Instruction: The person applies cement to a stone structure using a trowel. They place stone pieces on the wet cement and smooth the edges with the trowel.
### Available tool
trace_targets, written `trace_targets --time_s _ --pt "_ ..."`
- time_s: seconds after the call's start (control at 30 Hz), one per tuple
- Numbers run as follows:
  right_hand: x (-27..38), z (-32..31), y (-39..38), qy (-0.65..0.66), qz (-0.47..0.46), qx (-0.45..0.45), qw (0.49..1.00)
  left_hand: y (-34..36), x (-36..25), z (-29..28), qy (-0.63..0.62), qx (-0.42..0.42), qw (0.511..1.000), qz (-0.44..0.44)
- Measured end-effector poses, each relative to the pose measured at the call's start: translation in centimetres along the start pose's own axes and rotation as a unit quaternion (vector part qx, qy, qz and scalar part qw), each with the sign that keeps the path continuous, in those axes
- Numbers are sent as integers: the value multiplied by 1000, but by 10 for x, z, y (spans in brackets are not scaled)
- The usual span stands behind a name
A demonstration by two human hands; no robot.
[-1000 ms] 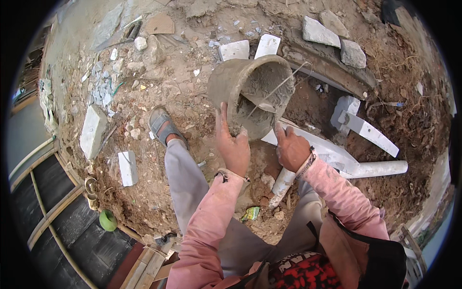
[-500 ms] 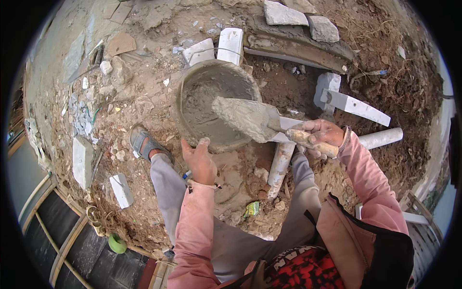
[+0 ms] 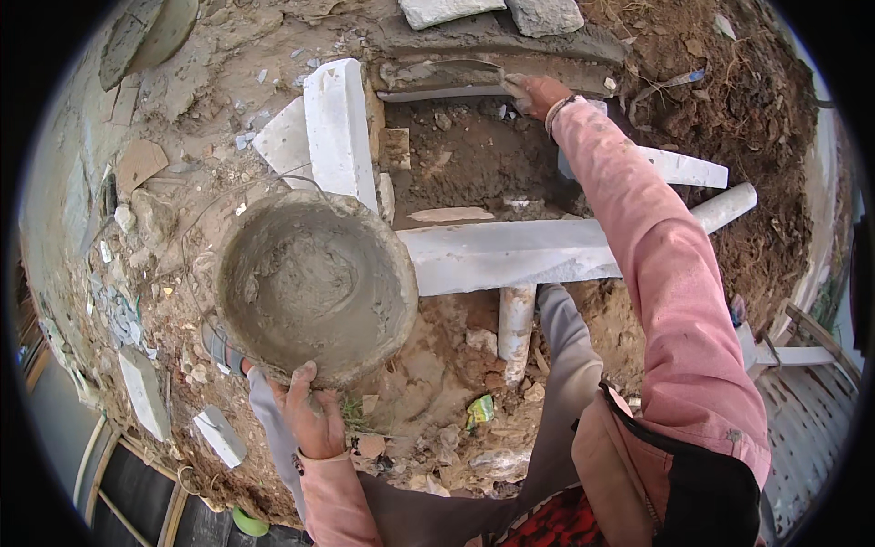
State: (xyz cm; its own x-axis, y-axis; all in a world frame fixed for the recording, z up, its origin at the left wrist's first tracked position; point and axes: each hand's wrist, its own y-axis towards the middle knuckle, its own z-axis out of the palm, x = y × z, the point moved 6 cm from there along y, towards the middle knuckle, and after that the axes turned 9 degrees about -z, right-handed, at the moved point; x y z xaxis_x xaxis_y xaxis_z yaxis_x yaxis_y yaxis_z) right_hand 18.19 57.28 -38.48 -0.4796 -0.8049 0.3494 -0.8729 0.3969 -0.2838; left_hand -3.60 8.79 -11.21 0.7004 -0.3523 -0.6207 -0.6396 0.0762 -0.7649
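Observation:
My left hand [image 3: 314,417] grips the near rim of a round basin [image 3: 407,290], its thumb over the edge. Wet grey mortar [image 3: 314,269] lies inside the basin. Stretched far forward, my right hand [image 3: 538,95] is closed round the handle of a trowel [image 3: 447,73], which the fingers mostly hide. The mortar-smeared blade lies along the top of a mortar-covered ledge [image 3: 574,71] at the far side of a dug pit. A long white block [image 3: 510,248] spans the near side of the pit, beside the basin.
White blocks [image 3: 339,128] stand left of the pit, with rough stones [image 3: 545,16] beyond the ledge. A pale pipe [image 3: 517,333] runs under the long block near my foot. Loose blocks [image 3: 143,394] and rubble lie at left; another basin [image 3: 169,36] sits far left.
My right hand has carried the mortar-loaded trowel forward from over the basin to the far ledge. In view, the basin and left hand sit lower and further left, and the basin looks larger.

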Motion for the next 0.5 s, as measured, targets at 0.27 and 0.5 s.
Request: trace_targets --time_s 0.27,0.5 --pt "-19 66 -68 3 187 -23 982 -7 0 -7 86 -33 996 -18" --pt "-32 98 -106 38 254 -138 956 -15 -10 3 72 -43 996 -22"
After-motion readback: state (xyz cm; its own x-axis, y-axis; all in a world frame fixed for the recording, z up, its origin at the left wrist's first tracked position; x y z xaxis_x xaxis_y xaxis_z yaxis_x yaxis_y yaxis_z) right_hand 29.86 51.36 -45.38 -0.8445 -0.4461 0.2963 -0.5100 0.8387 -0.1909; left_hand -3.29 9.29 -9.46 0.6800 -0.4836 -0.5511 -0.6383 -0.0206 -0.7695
